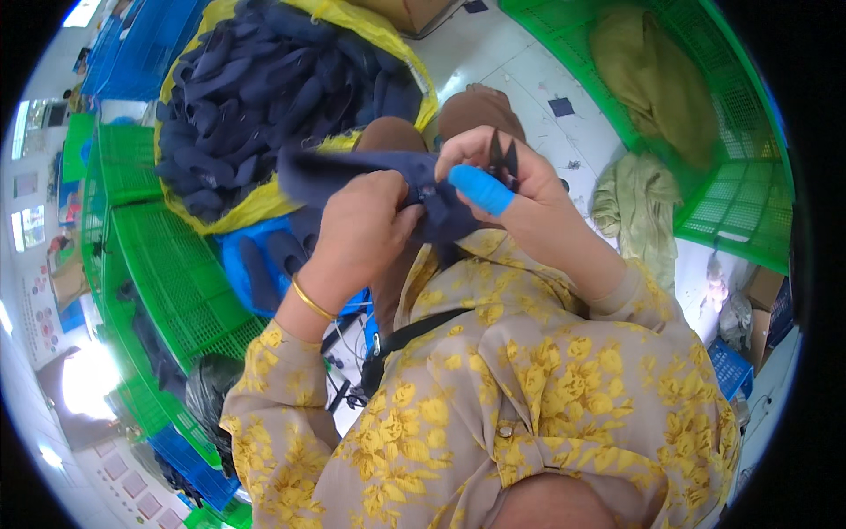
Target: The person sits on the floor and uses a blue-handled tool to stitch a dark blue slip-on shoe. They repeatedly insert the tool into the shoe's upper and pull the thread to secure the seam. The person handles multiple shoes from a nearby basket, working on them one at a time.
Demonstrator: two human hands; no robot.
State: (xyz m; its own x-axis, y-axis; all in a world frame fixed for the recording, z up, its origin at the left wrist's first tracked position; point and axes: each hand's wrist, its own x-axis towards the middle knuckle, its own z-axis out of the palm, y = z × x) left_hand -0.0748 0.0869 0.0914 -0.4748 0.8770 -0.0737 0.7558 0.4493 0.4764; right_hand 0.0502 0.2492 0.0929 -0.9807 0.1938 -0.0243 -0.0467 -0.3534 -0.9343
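Observation:
A dark navy fabric piece (445, 220), shaped somewhat like a sock or shoe upper, is held in front of my lap. My left hand (366, 220), with a gold bangle at the wrist, is closed on its middle. The far left end is smeared by motion. My right hand (529, 189) is at the piece's right end, with a blue wrap (481, 190) around the thumb. Small black thread snips (503, 157) sit in this hand, blades pointing up between the fingers. Thumb and forefinger are close to a small mark on the fabric; whether they pinch it is unclear.
Ahead on the left, a yellow sack (423, 66) is heaped with similar navy pieces (264, 88). More lie on blue plastic (233, 256) beside my knee. Green crates (176, 273) line the left; a large green crate (749, 189) with olive cloth (652, 79) stands right.

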